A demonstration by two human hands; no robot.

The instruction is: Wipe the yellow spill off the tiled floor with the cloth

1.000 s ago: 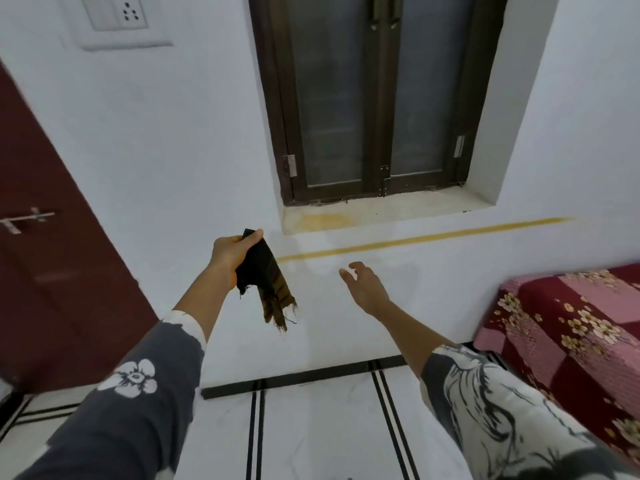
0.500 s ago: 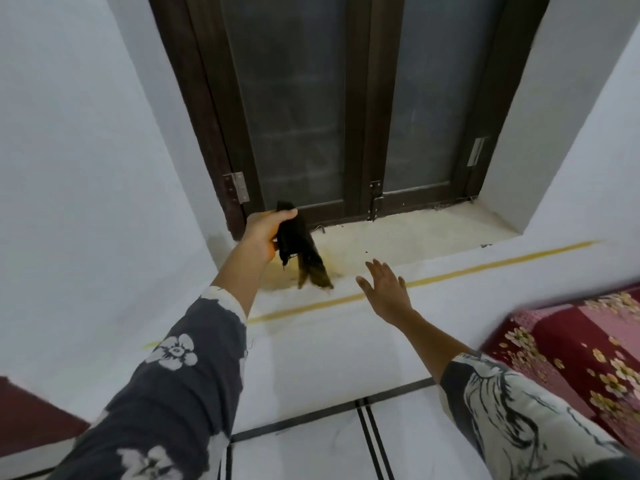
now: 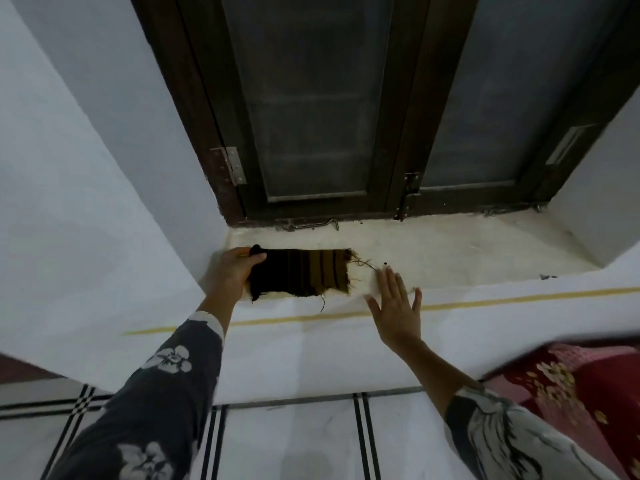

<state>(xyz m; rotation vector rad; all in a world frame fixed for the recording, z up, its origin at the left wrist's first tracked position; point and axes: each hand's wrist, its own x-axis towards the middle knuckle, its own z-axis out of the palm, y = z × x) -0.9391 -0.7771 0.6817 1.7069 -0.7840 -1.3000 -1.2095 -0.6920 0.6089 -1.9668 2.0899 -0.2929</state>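
Cloth (image 3: 301,275) lies spread flat on the left part of the window sill (image 3: 467,247), dark with brown stripes, its frayed end pointing right. Our left hand (image 3: 232,271) reaches forward on a nearly straight arm and grips the cloth's bunched left end. Our right hand (image 3: 398,310) is just right of the cloth, palm down, all 5 fingers straight and spread, holding nothing; we cannot tell whether it touches the sill. Our 2 hands are apart, with the cloth between them.
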